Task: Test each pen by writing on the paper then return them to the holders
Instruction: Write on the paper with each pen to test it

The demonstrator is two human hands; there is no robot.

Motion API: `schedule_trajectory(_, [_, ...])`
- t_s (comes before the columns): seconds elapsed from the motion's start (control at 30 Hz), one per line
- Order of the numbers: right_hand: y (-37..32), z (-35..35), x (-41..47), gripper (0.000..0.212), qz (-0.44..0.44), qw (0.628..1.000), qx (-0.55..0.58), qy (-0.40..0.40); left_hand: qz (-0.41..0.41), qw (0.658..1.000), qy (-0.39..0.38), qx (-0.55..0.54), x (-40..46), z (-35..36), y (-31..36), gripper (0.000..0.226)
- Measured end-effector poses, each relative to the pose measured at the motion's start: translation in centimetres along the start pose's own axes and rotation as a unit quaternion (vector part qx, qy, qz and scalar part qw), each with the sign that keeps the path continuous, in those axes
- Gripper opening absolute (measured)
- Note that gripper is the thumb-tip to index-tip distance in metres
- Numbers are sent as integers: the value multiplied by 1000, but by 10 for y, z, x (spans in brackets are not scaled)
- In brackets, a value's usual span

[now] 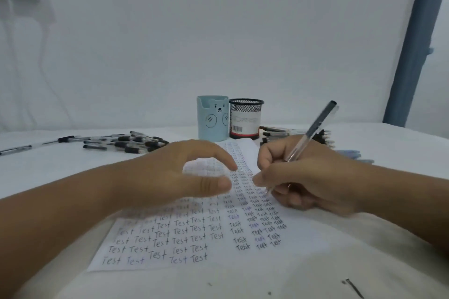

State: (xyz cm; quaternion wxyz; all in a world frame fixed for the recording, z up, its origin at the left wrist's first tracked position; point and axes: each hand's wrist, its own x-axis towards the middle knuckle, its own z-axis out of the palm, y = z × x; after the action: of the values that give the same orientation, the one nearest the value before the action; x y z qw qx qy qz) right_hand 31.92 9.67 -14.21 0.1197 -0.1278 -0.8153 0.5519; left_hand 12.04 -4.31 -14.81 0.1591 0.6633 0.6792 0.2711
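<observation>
My right hand (308, 177) grips a clear pen (313, 131) with a dark cap on its back end, its tip down on the white paper (218, 233). Rows of the word "Test" cover the paper. Above the sheet's upper left part hovers my left hand (175, 175), blurred, fingers and thumb curved and holding nothing. Behind the paper stand two holders: a light blue bear cup (212, 118) and a black mesh cup (245, 118) with a white label. I cannot see pens inside either.
A pile of black-capped pens (126, 142) lies at the back left, with a few strays (17, 149) further left. Another pile (291, 135) lies behind my right hand, and bluish pens (352, 154) to its right. A blue post (413, 43) stands at the far right.
</observation>
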Motion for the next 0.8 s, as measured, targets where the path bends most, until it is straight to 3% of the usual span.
schedule_trajectory(0.17, [6,3,-12,19,-73,997,-7,-19,11,995,-76,61,0,7,3,72])
schedule_trajectory(0.37, [10,4,-18,42,-107,990,-91,13,20,995,-13,96,3,22,-14,76])
schedule_trajectory(0.8, [7,6,-18,47,-94,981,-165,35,21,993,-3,115,14,24,-36,75])
